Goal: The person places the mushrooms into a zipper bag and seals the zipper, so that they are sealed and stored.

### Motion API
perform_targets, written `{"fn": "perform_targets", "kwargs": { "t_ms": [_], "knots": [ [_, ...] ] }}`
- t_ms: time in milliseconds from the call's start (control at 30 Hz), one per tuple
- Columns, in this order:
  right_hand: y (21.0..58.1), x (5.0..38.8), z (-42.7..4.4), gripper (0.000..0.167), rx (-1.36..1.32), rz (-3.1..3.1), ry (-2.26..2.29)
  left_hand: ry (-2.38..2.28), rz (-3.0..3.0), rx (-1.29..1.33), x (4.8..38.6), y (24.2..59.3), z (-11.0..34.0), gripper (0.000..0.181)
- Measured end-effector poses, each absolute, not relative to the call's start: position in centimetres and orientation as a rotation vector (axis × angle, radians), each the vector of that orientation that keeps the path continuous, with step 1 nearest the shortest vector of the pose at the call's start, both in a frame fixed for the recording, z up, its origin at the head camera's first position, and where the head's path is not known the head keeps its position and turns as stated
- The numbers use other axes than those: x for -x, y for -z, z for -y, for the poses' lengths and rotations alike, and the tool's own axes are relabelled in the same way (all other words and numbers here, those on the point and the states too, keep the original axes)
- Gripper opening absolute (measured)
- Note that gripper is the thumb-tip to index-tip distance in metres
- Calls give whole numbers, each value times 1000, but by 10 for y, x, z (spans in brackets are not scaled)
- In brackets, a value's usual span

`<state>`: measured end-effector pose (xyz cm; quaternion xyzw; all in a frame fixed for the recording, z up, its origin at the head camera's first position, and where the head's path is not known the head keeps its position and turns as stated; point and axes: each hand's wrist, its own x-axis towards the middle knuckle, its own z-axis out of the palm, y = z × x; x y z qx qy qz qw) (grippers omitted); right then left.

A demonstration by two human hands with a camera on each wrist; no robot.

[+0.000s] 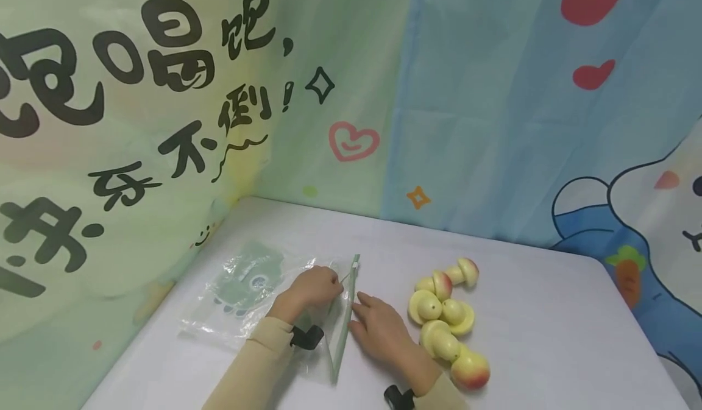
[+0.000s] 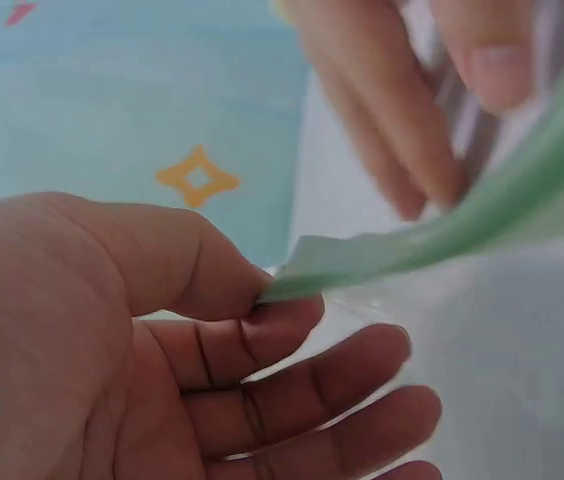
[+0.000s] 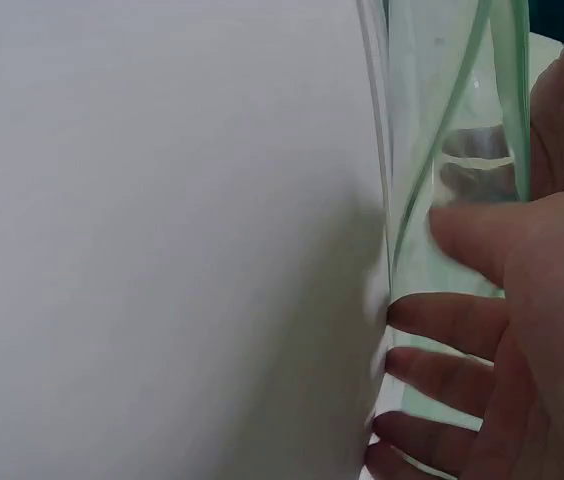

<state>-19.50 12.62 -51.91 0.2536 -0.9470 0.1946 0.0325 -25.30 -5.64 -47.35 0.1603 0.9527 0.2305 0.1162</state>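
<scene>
Spreads out flat, plain and white as a tabletop point(image 1: 537, 337). Carries, on the left, a clear plastic bag point(image 1: 249, 282), creased, printed in pale green and green-edged along the right. Bears, right of the middle, several pale yellow mushroom-shaped pieces point(image 1: 430, 306), some blushed red, clustered in a rough line from far to near.

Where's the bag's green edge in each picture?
Head: the green edge is low, near the middle, slanting up and down.
Left wrist: the green edge runs from the middle to the upper right.
Right wrist: the green edge is at the top, right of the middle.
Shared landmark: the right hand shows in all three.
</scene>
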Motion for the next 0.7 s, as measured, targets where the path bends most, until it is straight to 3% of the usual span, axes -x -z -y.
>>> {"fn": "perform_targets", "kwargs": {
  "t_ms": [133, 500, 700],
  "knots": [
    [520, 202, -118, 41, -644, 2918, -614, -751, -2787, -509, 256, 472, 55, 29],
    [520, 222, -114, 18, -331, 2889, -701, -845, -2834, -442, 261, 482, 46, 33],
    [522, 227, -122, 27, -260, 2925, -725, -793, -2914, -451, 266, 480, 52, 34]
  ]
}}
